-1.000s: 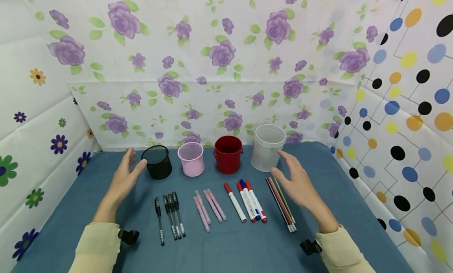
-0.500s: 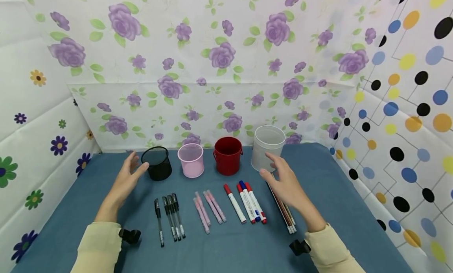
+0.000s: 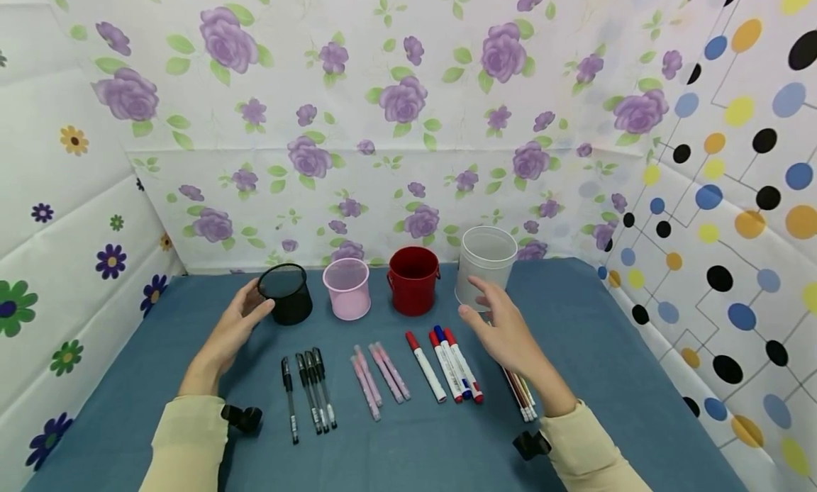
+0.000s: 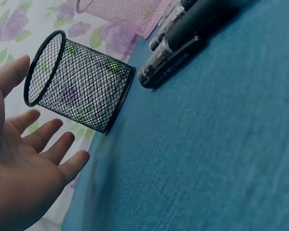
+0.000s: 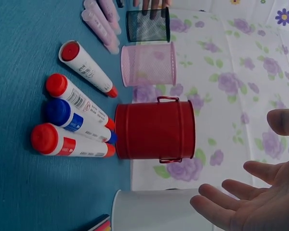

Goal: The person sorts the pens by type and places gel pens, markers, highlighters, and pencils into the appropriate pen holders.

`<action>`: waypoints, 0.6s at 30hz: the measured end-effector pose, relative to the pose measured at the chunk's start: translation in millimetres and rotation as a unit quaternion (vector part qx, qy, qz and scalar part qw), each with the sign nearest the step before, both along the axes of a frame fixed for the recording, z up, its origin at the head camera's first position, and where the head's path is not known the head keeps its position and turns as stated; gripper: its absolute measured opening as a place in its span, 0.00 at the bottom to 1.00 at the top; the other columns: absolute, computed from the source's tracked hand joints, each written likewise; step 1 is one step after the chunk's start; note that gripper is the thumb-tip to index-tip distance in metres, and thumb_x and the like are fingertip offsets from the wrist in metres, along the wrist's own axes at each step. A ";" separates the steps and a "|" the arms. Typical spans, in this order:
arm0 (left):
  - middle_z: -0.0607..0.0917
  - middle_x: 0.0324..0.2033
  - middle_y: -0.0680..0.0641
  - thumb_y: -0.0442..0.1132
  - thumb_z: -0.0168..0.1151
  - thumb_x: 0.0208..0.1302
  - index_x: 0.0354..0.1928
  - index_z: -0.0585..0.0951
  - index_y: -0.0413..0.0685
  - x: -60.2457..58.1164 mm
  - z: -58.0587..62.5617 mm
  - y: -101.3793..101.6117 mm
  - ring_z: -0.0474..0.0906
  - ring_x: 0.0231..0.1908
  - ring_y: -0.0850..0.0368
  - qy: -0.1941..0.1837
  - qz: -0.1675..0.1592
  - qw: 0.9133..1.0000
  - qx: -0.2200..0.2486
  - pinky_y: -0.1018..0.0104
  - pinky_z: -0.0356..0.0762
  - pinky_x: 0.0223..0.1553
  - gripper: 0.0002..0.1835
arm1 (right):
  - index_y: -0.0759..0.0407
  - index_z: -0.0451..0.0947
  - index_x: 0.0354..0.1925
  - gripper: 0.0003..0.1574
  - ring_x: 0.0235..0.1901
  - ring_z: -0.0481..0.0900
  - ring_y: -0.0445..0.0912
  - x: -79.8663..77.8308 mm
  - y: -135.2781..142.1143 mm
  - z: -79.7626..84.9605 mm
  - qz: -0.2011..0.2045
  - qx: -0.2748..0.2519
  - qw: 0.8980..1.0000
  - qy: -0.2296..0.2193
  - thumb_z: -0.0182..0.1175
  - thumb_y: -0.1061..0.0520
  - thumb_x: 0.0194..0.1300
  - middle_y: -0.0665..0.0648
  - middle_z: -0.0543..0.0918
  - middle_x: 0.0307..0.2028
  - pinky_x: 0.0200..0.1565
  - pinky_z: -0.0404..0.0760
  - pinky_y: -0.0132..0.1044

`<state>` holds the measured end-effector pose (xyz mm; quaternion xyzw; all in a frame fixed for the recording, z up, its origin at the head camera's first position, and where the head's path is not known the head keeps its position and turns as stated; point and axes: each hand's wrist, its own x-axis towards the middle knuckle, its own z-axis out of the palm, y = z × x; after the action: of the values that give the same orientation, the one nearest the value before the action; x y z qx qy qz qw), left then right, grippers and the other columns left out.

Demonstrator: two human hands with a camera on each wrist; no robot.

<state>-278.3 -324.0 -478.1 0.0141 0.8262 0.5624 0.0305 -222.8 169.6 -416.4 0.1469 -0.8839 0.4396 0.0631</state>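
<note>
My left hand (image 3: 232,332) is close beside the black mesh pen cup (image 3: 288,304), its thumb and fingers spread apart. In the left wrist view the fingers (image 4: 50,137) are by the cup's rim side, holding nothing. My right hand (image 3: 504,329) hovers above the pencils (image 3: 520,393) and in front of the white cup (image 3: 488,254), fingers extended and holding nothing; it hides part of both. Between them stand a pink mesh cup (image 3: 347,293) and a red bucket (image 3: 413,286) with small side handles.
On the blue cloth (image 3: 396,456) lie several black-capped pens (image 3: 313,393), several pink pens (image 3: 366,382) and several red- and blue-capped markers (image 3: 456,368). Behind the cups rises a floral cloth (image 3: 357,194). Patterned cloths stand at both sides.
My right hand has moved left, from beside the white cup to in front of it, covering more of the pencils. The left hand has shifted slightly right, closer to the black cup.
</note>
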 end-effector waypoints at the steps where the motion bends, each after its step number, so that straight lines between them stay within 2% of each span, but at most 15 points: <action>1: 0.42 0.85 0.36 0.64 0.57 0.78 0.87 0.35 0.57 -0.9 -0.9 -0.2 0.39 0.83 0.32 -0.001 -0.002 1.000 0.006 0.25 0.45 0.76 0.53 | 0.52 0.59 0.82 0.41 0.72 0.72 0.64 0.0 -0.6 0.1 0.001 -0.001 1.000 -0.002 0.58 0.41 0.81 0.62 0.65 0.78 0.67 0.76 0.64; 8: 0.41 0.85 0.38 0.61 0.56 0.80 0.87 0.37 0.55 -5.3 -6.1 -1.3 0.37 0.83 0.34 0.003 -0.016 0.999 0.042 0.27 0.41 0.78 0.51 | 0.53 0.60 0.82 0.41 0.70 0.74 0.64 -1.6 -4.6 -1.0 0.009 -0.004 1.000 -0.001 0.58 0.42 0.82 0.62 0.66 0.77 0.66 0.78 0.62; 18: 0.42 0.85 0.39 0.55 0.56 0.82 0.87 0.38 0.54 -5.0 -13.3 0.4 0.37 0.84 0.36 0.009 -0.019 0.997 0.081 0.32 0.42 0.80 0.48 | 0.54 0.61 0.81 0.40 0.70 0.75 0.64 -2.2 -9.1 -2.7 0.012 -0.006 1.000 0.001 0.59 0.44 0.81 0.63 0.67 0.76 0.67 0.77 0.62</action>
<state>-283.3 -323.6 -491.3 0.0373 0.7779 0.6265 0.0325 -224.9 160.5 -419.1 0.1572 -0.8793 0.4455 0.0599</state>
